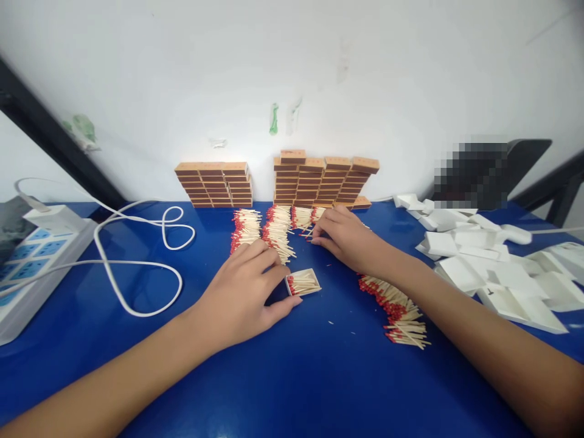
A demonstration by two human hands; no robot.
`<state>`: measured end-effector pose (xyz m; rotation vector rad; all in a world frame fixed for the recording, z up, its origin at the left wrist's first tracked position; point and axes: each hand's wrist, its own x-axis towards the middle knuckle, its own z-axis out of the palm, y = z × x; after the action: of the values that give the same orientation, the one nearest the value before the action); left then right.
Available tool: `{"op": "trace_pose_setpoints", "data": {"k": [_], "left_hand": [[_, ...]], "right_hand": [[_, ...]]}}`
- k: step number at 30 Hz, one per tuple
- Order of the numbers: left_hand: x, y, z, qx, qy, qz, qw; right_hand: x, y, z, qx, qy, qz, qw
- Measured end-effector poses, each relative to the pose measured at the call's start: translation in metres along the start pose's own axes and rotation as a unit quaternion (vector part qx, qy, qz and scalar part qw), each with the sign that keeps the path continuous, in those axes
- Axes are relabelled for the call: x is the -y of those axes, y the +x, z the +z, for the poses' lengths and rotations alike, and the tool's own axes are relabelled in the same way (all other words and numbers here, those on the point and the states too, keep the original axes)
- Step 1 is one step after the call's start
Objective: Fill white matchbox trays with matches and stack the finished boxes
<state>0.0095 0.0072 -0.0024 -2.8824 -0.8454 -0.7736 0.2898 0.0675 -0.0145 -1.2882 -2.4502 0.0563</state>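
A small white tray [314, 291] with red-tipped matches [301, 283] in it lies on the blue table. My left hand [249, 292] is at its left side, thumb and fingers spread apart around its left end, holding nothing. Farther back, my right hand [347, 237] has its fingers pinched at the front of a match pile [302, 217]; a few matches show at the fingertips. Two larger match piles [277, 228] [246, 225] lie behind my left hand. Another long pile [395, 310] runs beneath and in front of my right forearm.
Stacked matchboxes [214, 185] [319, 182] stand against the white wall. Empty white trays [460, 271] are heaped at the right, near a dark, partly pixelated object [524, 164]. A power strip [59, 261] and looping white cable [107, 261] occupy the left.
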Motion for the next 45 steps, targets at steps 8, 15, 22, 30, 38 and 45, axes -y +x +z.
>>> {"op": "trace_pose_setpoints", "data": {"k": [8, 15, 22, 30, 38, 45], "left_hand": [[0.0, 0.0, 0.0, 0.007, -0.001, -0.001, 1.0], [0.001, 0.001, 0.0, 0.003, -0.001, -0.003, 1.0], [0.0, -0.001, 0.001, 0.01, 0.005, -0.008, 1.0], [0.0, -0.002, 0.0, 0.007, 0.002, -0.005, 1.0], [0.001, -0.002, 0.0, 0.005, 0.006, -0.005, 1.0], [0.002, -0.001, -0.001, 0.006, 0.016, -0.007, 1.0]], "right_hand": [[0.016, -0.01, -0.003, 0.007, 0.061, -0.007, 0.998], [0.016, -0.014, -0.012, 0.031, 0.042, -0.009, 0.999], [0.012, -0.018, -0.024, 0.104, 0.025, 0.014, 0.994], [0.022, -0.017, -0.019, 0.062, 0.031, 0.013, 0.997], [0.023, -0.014, -0.018, 0.071, 0.039, 0.021, 0.996], [0.043, -0.018, -0.033, 0.069, 0.121, -0.005, 0.99]]}}
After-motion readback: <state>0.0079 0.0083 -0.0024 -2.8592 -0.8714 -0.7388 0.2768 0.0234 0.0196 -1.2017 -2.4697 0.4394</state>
